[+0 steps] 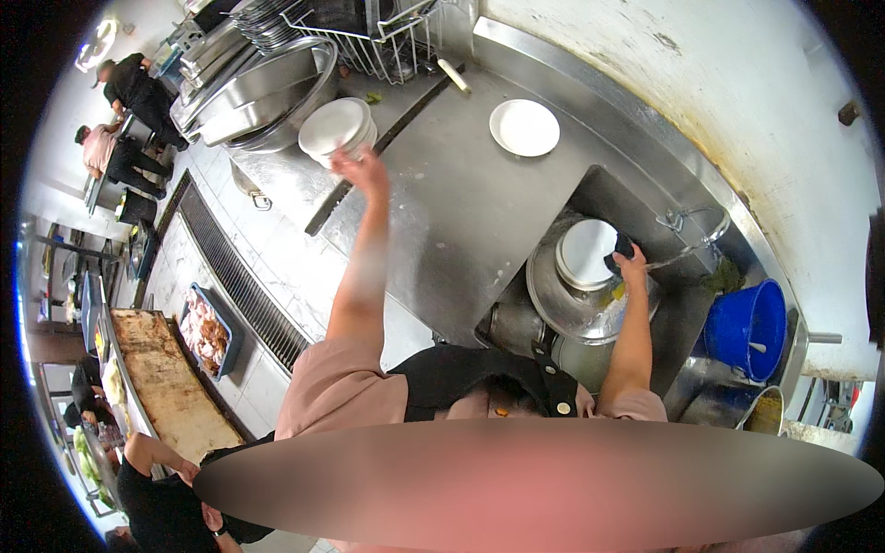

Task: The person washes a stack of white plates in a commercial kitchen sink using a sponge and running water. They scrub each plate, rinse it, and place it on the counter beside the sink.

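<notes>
My left hand (361,173) reaches out to the left, fingers spread at the near rim of a stack of white plates (334,125); whether it touches them I cannot tell. In my right hand (632,266) is a dark scrubbing sponge (620,251), held against the edge of another stack of white plates (586,250). That stack sits inside a wide metal bowl (544,293) in the sink. On the steel counter (461,203) beyond the sink lies a single white plate (525,127).
A blue bucket (749,330) stands right of the sink, near the tap (687,219). Large metal basins (263,101) and a wire rack (373,46) crowd the far left. On the floor is a tub of raw meat (207,332). Other people work at left.
</notes>
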Demonstrator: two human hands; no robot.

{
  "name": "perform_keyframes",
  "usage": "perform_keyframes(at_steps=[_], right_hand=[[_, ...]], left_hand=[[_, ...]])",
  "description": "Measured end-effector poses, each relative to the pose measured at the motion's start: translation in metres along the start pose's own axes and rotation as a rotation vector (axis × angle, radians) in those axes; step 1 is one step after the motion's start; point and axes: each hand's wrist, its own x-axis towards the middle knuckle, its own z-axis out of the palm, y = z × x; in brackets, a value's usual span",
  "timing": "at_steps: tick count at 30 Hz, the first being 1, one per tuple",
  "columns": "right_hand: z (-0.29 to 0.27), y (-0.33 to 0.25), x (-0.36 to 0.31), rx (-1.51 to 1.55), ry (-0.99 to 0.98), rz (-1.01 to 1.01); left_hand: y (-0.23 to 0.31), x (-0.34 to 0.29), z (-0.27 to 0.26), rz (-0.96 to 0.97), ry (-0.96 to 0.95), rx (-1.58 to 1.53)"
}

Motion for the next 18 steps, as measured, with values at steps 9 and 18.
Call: perform_keyframes(at_steps=[9,18], right_hand=[[-0.049,-0.089,-0.056,-0.014,0.008,-0.338],[-0.049,-0.112,-0.082,-0.497,0.375,-0.549]], left_hand=[[0.167,-0.255,0.015,0.042,-1.627,-0.379],[0.202,-0.32,0.023,-0.531,-2.072,-0.855]])
